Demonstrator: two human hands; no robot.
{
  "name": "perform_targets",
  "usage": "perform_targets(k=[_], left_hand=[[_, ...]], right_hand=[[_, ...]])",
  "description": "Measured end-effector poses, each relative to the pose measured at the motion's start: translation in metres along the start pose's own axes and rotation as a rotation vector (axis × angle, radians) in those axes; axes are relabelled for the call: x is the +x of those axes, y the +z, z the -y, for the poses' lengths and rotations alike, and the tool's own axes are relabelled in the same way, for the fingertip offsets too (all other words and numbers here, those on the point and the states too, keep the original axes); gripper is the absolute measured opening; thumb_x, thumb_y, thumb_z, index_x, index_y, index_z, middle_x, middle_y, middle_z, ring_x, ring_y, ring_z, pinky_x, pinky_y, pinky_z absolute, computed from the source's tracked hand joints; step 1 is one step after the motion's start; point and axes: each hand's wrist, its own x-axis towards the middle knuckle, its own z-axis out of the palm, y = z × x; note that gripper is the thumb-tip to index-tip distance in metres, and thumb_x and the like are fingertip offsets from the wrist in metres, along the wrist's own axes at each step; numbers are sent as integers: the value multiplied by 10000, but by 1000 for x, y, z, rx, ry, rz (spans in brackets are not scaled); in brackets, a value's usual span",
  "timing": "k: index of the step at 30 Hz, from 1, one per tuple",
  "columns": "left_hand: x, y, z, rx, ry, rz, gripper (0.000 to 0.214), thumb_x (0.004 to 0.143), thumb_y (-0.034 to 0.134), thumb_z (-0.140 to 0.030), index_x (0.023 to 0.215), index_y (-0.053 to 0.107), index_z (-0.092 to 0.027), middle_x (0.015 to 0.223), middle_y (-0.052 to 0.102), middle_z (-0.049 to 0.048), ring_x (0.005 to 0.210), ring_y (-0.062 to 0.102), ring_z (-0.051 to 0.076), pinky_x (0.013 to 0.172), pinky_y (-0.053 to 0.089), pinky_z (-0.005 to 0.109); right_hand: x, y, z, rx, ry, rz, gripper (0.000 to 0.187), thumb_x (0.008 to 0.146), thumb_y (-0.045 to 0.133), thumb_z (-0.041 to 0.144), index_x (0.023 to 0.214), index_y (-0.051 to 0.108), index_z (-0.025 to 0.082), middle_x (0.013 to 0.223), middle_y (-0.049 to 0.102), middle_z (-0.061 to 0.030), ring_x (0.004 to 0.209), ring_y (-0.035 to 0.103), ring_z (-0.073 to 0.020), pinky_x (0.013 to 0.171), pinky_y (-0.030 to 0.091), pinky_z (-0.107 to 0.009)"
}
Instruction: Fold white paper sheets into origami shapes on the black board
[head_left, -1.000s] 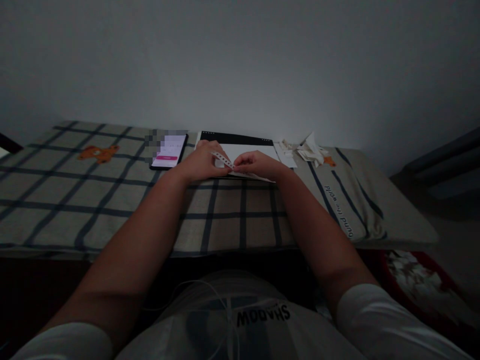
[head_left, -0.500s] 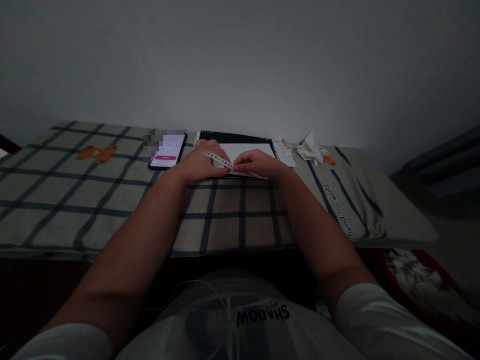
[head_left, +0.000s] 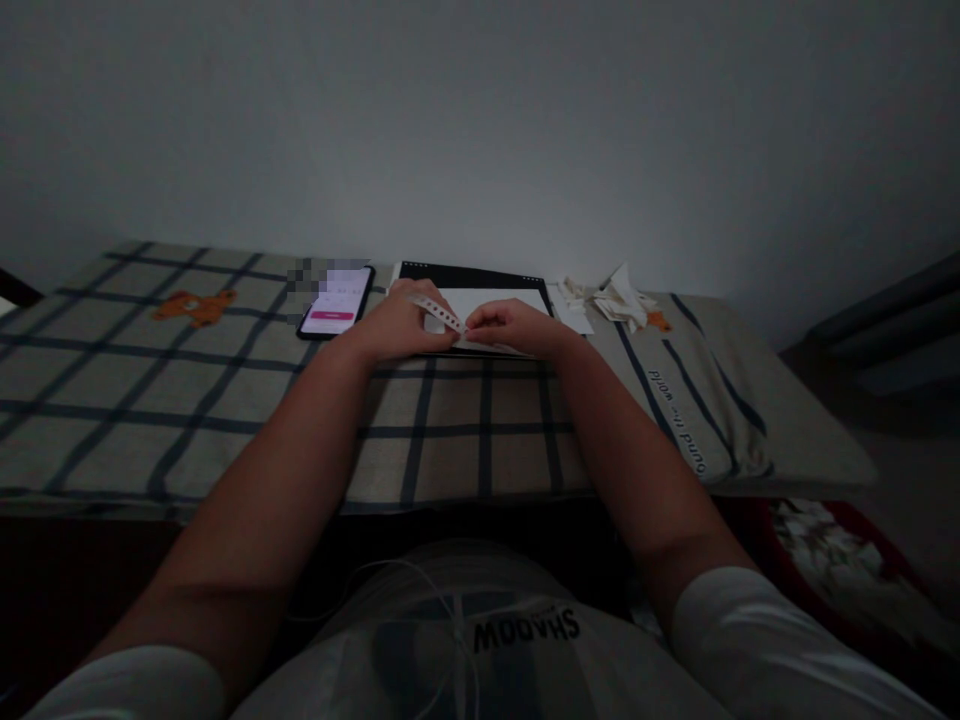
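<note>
1. Head view, materials and shapes: the left hand [head_left: 396, 330] and right hand [head_left: 516, 328] meet fingertip to fingertip over a white sheet [head_left: 495, 300]. Between them they hold a perforated paper strip [head_left: 439, 313]. The strip is narrow, thin and pale, with a row of small dark holes along it. It runs slantwise from over the back of the left hand down to the point where the fingers meet. Both hands have thumb and fingers pressed together on it, the right hand pinching its lower end. The sheet is flat and smooth, and a black band lines its far edge.

2. Head view, surface and room: everything rests on a checked cloth [head_left: 450, 420], beige with dark blue lines, soft and slightly wrinkled, with an orange bear print [head_left: 196, 305] at the left. A phone [head_left: 336, 300] with a lit screen lies just beside the left hand. Crumpled paper scraps [head_left: 611, 298] lie in a heap near the sheet's right side. A plain grey wall [head_left: 480, 120] rises directly behind, and the light is dim.

3. Head view, edges and open room: the cloth's near edge drops off ahead of the forearms. Its right end slopes down toward a red container [head_left: 892, 575] of white bits on the floor. Wide bare cloth lies to the left of the phone and between the forearms.
</note>
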Motion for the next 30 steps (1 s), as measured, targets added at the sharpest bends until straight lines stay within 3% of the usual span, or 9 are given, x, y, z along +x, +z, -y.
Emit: perform_targets(k=[5, 8, 18, 24, 30], left_hand=[[1, 1, 1, 93, 53, 65, 234, 757, 616, -375, 822, 756, -199, 840, 732, 44, 935, 613, 247, 919, 415, 392], [0, 2, 2, 67, 85, 41, 240, 769, 615, -386, 840, 761, -209, 854, 745, 39, 951, 619, 245, 953, 394, 401], [0, 2, 4, 55, 110, 64, 256, 790, 597, -391, 847, 761, -202, 852, 754, 43, 932, 630, 234, 905, 425, 373], [0, 3, 5, -10, 99, 73, 247, 789, 593, -384, 812, 753, -197, 816, 742, 44, 884, 635, 214, 845, 469, 330], [-1, 1, 4, -37, 26, 26, 276, 756, 628, -391, 861, 752, -167, 870, 721, 64, 821, 635, 198, 785, 490, 323]], right_hand=[[3, 0, -5, -67, 3, -4, 296, 784, 667, 429, 871, 725, 151, 840, 703, -44, 793, 588, -169, 758, 445, -306], [4, 1, -5, -102, -8, -1, 330, 801, 646, 448, 891, 731, 143, 851, 704, -54, 810, 591, -175, 764, 443, -313], [4, 4, -3, -89, -13, 17, 299, 829, 625, 436, 892, 675, 148, 881, 679, -55, 821, 569, -169, 769, 437, -312], [4, 6, -1, -41, -61, 77, 263, 857, 598, 415, 899, 621, 156, 862, 641, -34, 794, 541, -156, 722, 423, -290], [3, 0, -4, -33, -40, 27, 278, 804, 660, 410, 913, 667, 154, 895, 684, -41, 834, 582, -171, 792, 441, -315]])
